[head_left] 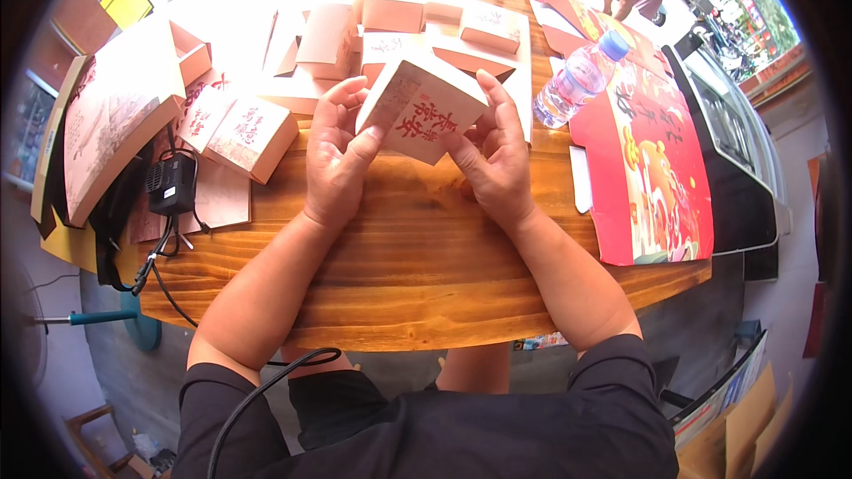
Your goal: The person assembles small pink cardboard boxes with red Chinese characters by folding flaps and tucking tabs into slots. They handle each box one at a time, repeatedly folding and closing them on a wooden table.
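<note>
Pale pink card box [423, 106] with red characters on one face, held between both hands above the far half of the wooden table [417, 248], tilted with one corner toward the camera. Left hand [337, 155] curled round the box's left side, thumb pressed up along the near edge, fingers wrapped over the top. Right hand [497, 155] cupped on the right side, thumb under the lower right corner, fingers raised behind the back panel. Both closed on the box, neither spread flat.

Behind and to the left: more pink boxes [253, 133], some folded, some still open, plus flat blanks. Clear water bottle [577, 80] with blue cap lying near the right. Red printed sheets [648, 160] at the table's right edge. Black power adapter [170, 184] with trailing cable at left.

Judged step: squaring up and closing a folded box. Best done with thumbs kept on the creases, opposite walls pressed in evenly, flaps seated before release. Risk judged: crushed corner if squeezed off the fold line. Underside of box not visible; state of bottom flaps cannot be told.
</note>
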`<state>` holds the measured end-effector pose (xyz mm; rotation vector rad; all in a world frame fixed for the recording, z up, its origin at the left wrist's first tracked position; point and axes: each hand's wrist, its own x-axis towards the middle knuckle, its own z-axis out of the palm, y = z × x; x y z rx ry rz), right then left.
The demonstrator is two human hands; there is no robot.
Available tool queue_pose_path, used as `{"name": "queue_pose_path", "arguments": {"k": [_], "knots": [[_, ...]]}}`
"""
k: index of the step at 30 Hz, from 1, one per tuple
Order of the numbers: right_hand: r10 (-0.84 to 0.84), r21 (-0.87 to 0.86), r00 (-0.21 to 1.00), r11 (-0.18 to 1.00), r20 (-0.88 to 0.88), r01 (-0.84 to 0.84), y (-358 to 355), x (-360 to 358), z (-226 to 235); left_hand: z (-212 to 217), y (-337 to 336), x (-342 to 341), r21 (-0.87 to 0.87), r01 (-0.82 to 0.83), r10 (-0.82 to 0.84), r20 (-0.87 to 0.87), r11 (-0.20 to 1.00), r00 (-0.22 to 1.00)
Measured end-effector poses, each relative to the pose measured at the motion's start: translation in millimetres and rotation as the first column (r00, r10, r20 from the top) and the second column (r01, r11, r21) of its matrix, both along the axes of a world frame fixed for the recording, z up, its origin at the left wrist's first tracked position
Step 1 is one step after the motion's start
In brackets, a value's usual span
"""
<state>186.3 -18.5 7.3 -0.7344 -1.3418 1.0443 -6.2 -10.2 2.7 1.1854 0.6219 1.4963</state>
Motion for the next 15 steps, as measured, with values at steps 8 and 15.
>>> {"name": "queue_pose_path", "arguments": {"k": [8,15], "knots": [[0.073,-0.018,0.997,0.997,0.024,-0.072,3.2,1.5,-2.4,4.8,-3.0,-1.6,0.0,0.06,-0.06,-0.01,0.998,0.998],[0.049,0.037,0.999,0.998,0.007,-0.049,0.6,-0.6,-3.8,-1.0,0.7,-0.4,0.065,0.009,-0.004,-0.073,0.998,0.997]]}}
